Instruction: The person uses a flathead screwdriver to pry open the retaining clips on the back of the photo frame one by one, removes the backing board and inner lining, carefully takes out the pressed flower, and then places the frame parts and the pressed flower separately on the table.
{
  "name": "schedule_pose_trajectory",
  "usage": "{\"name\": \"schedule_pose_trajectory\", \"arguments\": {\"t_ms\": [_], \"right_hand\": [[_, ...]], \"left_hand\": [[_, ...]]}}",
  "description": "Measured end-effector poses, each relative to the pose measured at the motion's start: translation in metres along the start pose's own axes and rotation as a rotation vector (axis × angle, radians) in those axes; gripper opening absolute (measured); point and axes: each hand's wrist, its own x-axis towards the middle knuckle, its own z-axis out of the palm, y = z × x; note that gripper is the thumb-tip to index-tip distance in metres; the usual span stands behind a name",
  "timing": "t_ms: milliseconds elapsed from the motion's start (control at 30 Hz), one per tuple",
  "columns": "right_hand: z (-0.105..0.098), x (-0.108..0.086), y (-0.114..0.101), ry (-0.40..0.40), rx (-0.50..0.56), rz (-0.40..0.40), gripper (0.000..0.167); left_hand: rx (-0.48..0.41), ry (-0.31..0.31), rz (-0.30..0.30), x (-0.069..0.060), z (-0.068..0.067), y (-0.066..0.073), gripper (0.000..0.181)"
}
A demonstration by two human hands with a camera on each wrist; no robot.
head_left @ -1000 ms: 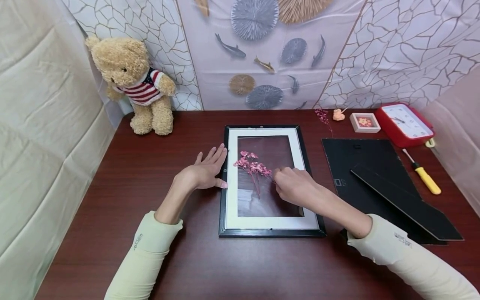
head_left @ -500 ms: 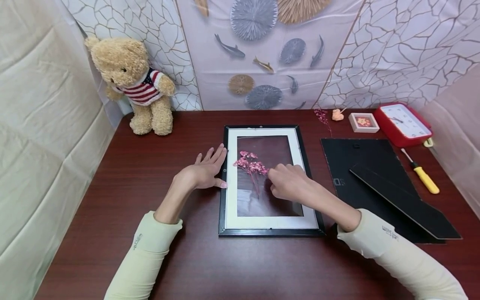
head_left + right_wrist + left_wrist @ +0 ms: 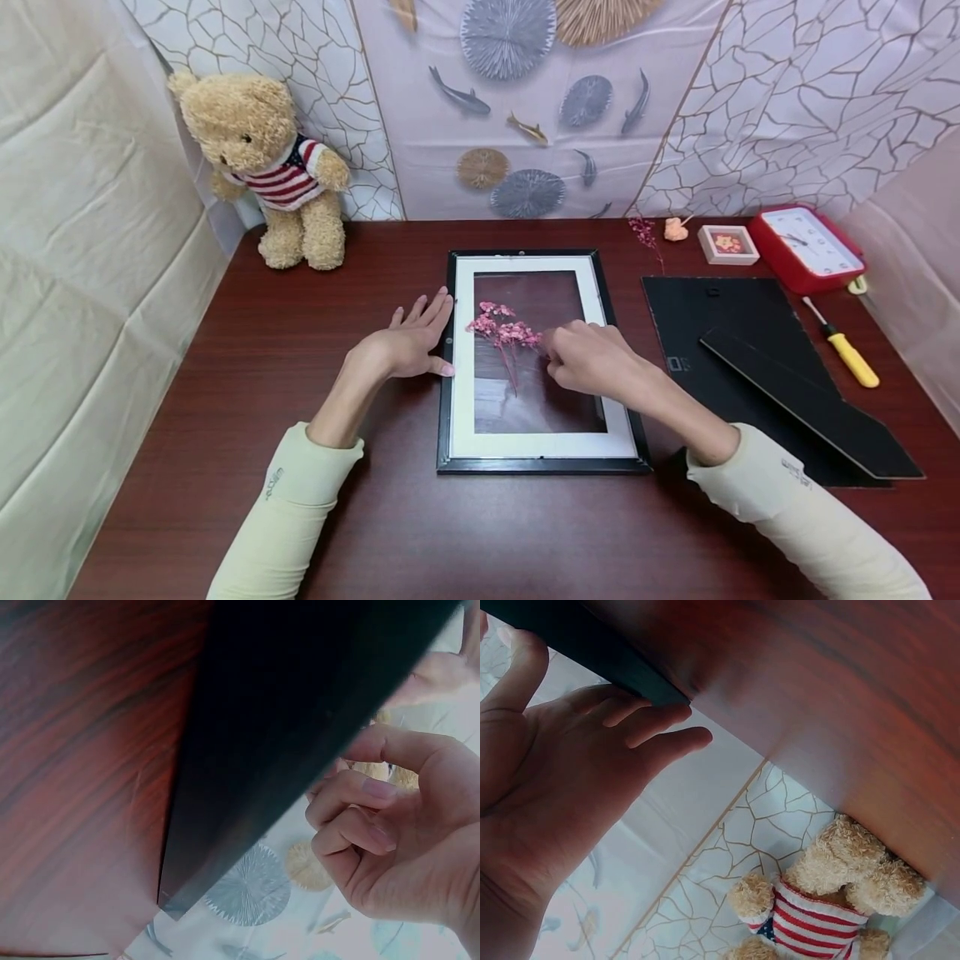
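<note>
A black picture frame with a white mat and clear pane lies on the table. On the pane rests a sprig of small pink dried flowers, its thin stems pointing toward the front. My left hand rests against the frame's left edge with fingers spread; in the left wrist view the hand shows straight fingers along the frame's side. My right hand is over the pane, fingers curled, pinching the right end of the sprig; its fingertips are hidden from above. The right wrist view shows the hand's curled fingers beyond the frame's dark edge.
A black backing board with its stand leg lies to the right, near a yellow-handled screwdriver. Behind are a red clock, a small boxed flower, a peach ornament and another pink sprig. A teddy bear sits back left.
My right hand moved slightly left over the pane, then back a little to the right at the sprig's right end. The left hand and the frame have stayed in place.
</note>
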Motion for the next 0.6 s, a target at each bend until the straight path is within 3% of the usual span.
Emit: {"name": "schedule_pose_trajectory", "arguments": {"t_ms": [133, 400, 600], "right_hand": [[-0.005, -0.002, 0.005, 0.001, 0.021, 0.016, 0.037], [-0.015, -0.001, 0.02, 0.034, 0.098, 0.055, 0.012], [-0.027, 0.006, 0.04, 0.073, 0.168, 0.094, 0.009]], "left_hand": [[-0.001, 0.002, 0.005, 0.0, 0.0, -0.001, 0.104], [0.002, -0.001, 0.003, 0.002, 0.0, -0.002, 0.104], [0.017, -0.002, 0.003, 0.001, 0.0, -0.002, 0.105]]}}
